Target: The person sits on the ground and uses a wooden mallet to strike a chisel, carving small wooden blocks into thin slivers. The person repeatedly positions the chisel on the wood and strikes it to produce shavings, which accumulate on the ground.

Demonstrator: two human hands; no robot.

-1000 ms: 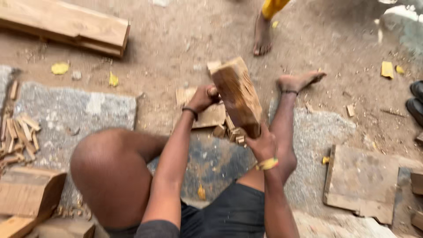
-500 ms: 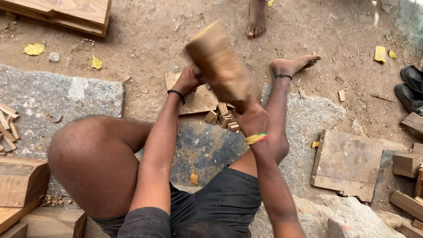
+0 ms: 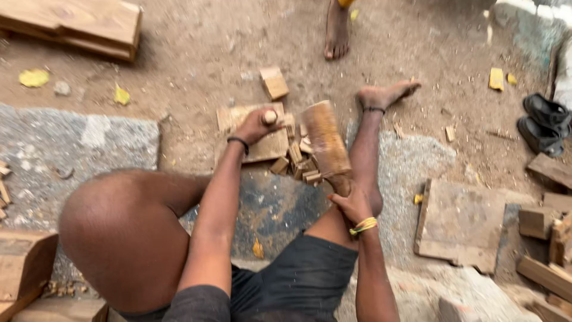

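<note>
I sit on the ground with my legs spread. My left hand (image 3: pixel 255 126) grips a short tool with a round wooden handle top (image 3: pixel 269 117), held upright on a flat wooden block (image 3: pixel 265 149). My right hand (image 3: pixel 353 204) holds a big wooden mallet (image 3: pixel 325 140) by its handle. The mallet head is blurred and low, just right of the tool. Several small cut wood pieces (image 3: pixel 301 166) lie between the block and the mallet.
A stack of planks (image 3: pixel 77 24) lies at the top left. Another person's bare foot (image 3: pixel 336 33) stands at the top. A small block (image 3: pixel 274 82), black sandals (image 3: pixel 542 125), a flat board (image 3: pixel 462 223) and wood offcuts (image 3: pixel 545 271) lie around.
The mallet, raised high over the block before, has come down beside the tool. My left hand has stayed on the tool at the block.
</note>
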